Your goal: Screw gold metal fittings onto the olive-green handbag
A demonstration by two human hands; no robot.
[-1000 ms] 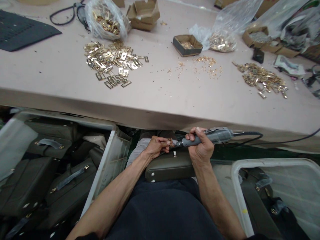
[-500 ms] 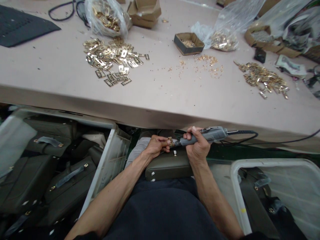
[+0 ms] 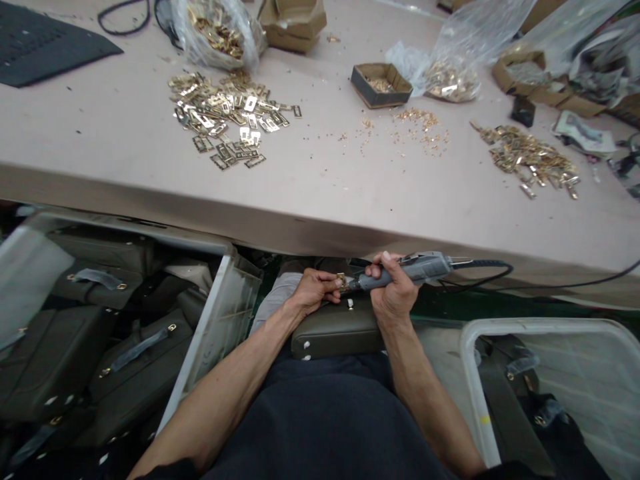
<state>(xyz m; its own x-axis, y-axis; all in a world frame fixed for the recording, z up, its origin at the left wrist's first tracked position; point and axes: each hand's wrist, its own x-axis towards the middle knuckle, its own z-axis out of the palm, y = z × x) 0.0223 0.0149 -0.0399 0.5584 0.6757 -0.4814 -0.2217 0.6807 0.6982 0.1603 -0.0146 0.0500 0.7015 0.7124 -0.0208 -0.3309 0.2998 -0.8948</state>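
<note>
A grey electric screwdriver [image 3: 425, 268] lies in my right hand [image 3: 395, 287], its fingers wrapped round the body and its tip pointing left. My left hand [image 3: 315, 290] pinches a small gold metal plate [image 3: 341, 277] between thumb and fingers. The screwdriver's tip meets the plate or sits right beside it; the exact contact is too small to make out. Below both hands, a dark olive handbag [image 3: 335, 333] rests on my lap, with small white wrapped bits on it.
On the table [image 3: 300, 193] lie gold frame plates [image 3: 230, 110], tiny screws [image 3: 420, 120], a small dark box [image 3: 381, 85] and more gold fittings [image 3: 535, 160]. Crates of bags stand on both sides, a left crate [image 3: 200, 340] and a right crate [image 3: 467, 347]. A cord [image 3: 575, 285] runs right.
The view has shifted very slightly. Both hands, the screwdriver and the gold plate keep nearly the same positions.
</note>
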